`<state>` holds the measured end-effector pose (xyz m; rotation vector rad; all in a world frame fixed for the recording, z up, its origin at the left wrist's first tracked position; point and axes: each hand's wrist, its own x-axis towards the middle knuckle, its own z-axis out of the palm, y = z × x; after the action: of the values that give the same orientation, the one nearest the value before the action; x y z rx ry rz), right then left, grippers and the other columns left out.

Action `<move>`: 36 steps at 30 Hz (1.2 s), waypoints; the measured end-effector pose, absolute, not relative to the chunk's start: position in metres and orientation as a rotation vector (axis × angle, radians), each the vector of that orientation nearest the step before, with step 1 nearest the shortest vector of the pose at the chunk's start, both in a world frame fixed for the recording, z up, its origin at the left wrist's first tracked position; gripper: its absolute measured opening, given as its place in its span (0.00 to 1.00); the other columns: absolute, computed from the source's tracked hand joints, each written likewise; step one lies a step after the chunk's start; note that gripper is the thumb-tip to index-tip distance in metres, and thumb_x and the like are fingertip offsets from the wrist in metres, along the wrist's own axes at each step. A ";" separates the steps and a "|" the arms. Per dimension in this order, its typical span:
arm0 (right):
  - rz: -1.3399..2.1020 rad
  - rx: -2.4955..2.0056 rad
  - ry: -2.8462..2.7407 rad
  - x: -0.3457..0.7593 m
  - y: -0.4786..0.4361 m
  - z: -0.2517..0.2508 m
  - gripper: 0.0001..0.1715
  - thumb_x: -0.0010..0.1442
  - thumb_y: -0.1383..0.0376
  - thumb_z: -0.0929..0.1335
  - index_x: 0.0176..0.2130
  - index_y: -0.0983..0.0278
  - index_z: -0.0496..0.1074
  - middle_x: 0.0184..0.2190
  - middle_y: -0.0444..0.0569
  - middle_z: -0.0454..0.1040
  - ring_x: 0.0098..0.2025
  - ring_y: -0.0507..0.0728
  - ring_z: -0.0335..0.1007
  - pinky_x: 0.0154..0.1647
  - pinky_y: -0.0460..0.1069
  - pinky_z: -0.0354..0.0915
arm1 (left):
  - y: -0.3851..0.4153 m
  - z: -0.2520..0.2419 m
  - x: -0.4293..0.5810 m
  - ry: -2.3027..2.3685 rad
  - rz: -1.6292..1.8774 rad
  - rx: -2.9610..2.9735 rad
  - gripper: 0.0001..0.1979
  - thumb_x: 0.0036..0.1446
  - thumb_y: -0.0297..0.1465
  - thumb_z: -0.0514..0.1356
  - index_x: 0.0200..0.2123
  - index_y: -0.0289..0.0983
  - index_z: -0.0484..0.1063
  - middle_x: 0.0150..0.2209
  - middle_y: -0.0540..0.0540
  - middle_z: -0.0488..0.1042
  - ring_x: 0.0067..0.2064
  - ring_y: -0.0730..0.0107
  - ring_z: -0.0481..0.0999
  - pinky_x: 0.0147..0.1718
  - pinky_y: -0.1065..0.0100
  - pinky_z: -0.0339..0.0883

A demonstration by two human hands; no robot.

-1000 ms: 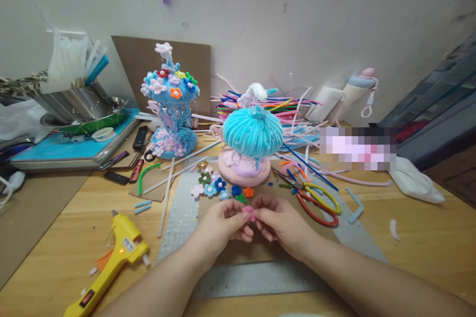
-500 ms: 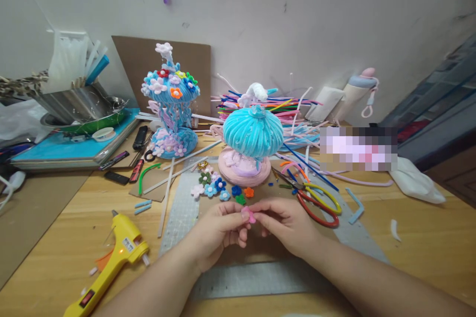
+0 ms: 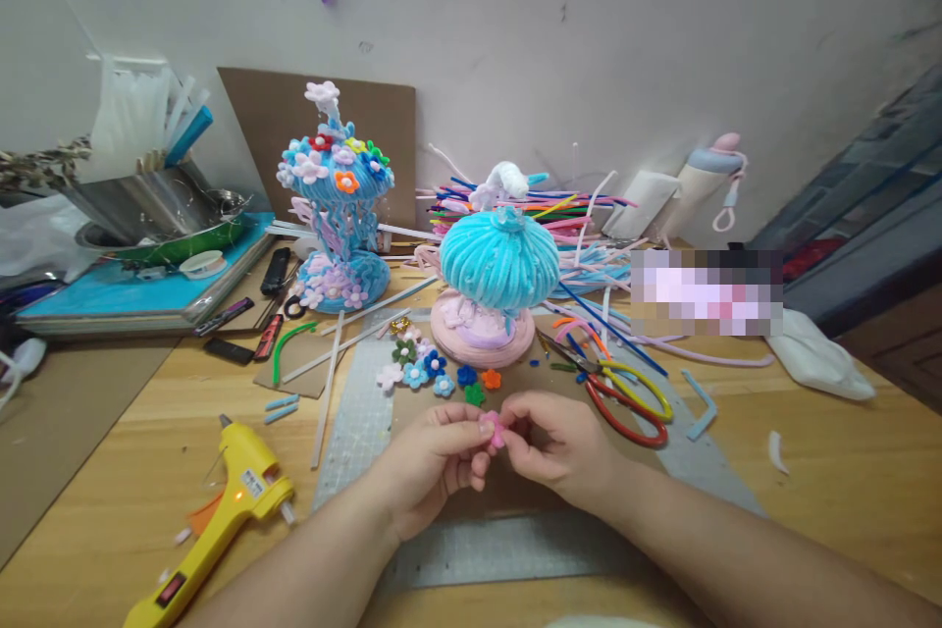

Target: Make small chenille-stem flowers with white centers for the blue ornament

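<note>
Both my hands meet over the grey cutting mat (image 3: 507,549) near the table's front. My left hand (image 3: 431,461) and my right hand (image 3: 555,442) pinch a small pink pipe-cleaner flower (image 3: 493,428) between their fingertips. Just beyond them lie several small finished flowers (image 3: 434,375) in white, blue, green and orange. Behind those stands a blue fuzzy mushroom shape (image 3: 498,260) on a pink base. A taller blue mushroom (image 3: 335,191) covered in flowers stands further left.
A yellow glue gun (image 3: 221,510) lies at the front left. Scissors with red and yellow handles (image 3: 625,402) lie right of my hands. A heap of coloured pipe cleaners (image 3: 559,216) sits by the wall. Books, a metal bowl (image 3: 154,216) and clutter fill the left.
My hands stay together on the pink flower, turning it slightly between the fingertips; my right fingers have curled a little more. Nothing else has moved.
</note>
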<state>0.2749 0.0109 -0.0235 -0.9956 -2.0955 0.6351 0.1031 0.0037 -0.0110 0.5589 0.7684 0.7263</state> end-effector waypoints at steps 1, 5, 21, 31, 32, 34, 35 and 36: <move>0.601 -0.997 -2.105 0.275 0.011 -0.026 0.04 0.52 0.71 0.64 0.29 0.64 0.69 0.23 0.43 0.72 0.24 0.48 0.66 0.26 0.42 0.60 | 0.003 -0.011 0.104 0.768 0.723 0.560 0.05 0.47 0.27 0.64 0.27 0.29 0.73 0.19 0.51 0.67 0.18 0.84 0.64 0.18 0.80 0.64; 0.453 -0.980 -2.136 0.274 0.009 -0.032 0.03 0.50 0.71 0.64 0.28 0.63 0.67 0.22 0.42 0.70 0.24 0.48 0.64 0.26 0.42 0.58 | 0.002 -0.012 0.106 0.760 0.724 0.565 0.05 0.47 0.26 0.64 0.27 0.29 0.73 0.19 0.51 0.68 0.19 0.84 0.64 0.18 0.80 0.64; 0.406 -0.980 -2.120 0.272 0.006 -0.029 0.04 0.50 0.72 0.64 0.28 0.63 0.66 0.22 0.42 0.70 0.24 0.48 0.64 0.26 0.41 0.58 | 0.001 -0.012 0.106 0.770 0.724 0.559 0.05 0.47 0.27 0.64 0.26 0.29 0.72 0.17 0.51 0.67 0.17 0.84 0.64 0.18 0.81 0.63; 0.546 -1.036 -2.068 0.270 0.006 -0.027 0.04 0.52 0.72 0.64 0.29 0.63 0.66 0.24 0.42 0.71 0.25 0.48 0.66 0.26 0.41 0.60 | 0.000 -0.012 0.107 0.796 0.774 0.571 0.06 0.48 0.27 0.63 0.28 0.31 0.70 0.21 0.51 0.69 0.19 0.83 0.64 0.19 0.79 0.63; 0.599 -1.049 -2.062 0.270 0.006 -0.026 0.05 0.52 0.72 0.63 0.30 0.63 0.66 0.24 0.42 0.71 0.24 0.48 0.65 0.26 0.41 0.60 | 0.001 -0.011 0.107 0.799 0.771 0.606 0.06 0.48 0.28 0.63 0.28 0.31 0.69 0.21 0.51 0.69 0.20 0.82 0.65 0.20 0.79 0.63; 0.687 -1.049 -2.067 0.269 0.005 -0.025 0.06 0.52 0.73 0.63 0.30 0.63 0.67 0.23 0.41 0.70 0.24 0.47 0.64 0.25 0.40 0.59 | 0.002 -0.009 0.106 0.822 0.785 0.692 0.07 0.48 0.29 0.63 0.28 0.33 0.68 0.22 0.51 0.69 0.21 0.81 0.65 0.18 0.79 0.61; 0.715 -1.043 -2.074 0.269 0.006 -0.025 0.06 0.52 0.73 0.63 0.30 0.63 0.67 0.23 0.41 0.69 0.24 0.47 0.64 0.25 0.40 0.59 | 0.002 -0.008 0.106 0.841 0.802 0.733 0.08 0.48 0.30 0.63 0.28 0.34 0.67 0.22 0.51 0.69 0.21 0.81 0.64 0.17 0.79 0.59; 0.737 -1.039 -2.079 0.269 0.006 -0.025 0.06 0.51 0.73 0.63 0.29 0.63 0.67 0.23 0.41 0.69 0.23 0.47 0.63 0.24 0.40 0.59 | 0.003 -0.008 0.105 0.859 0.817 0.768 0.08 0.48 0.30 0.64 0.27 0.34 0.66 0.22 0.51 0.69 0.20 0.82 0.63 0.17 0.79 0.56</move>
<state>0.2691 0.0057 -0.0246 -1.0394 -2.0793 0.7368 0.1052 0.0025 -0.0081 0.7678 0.8590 0.8167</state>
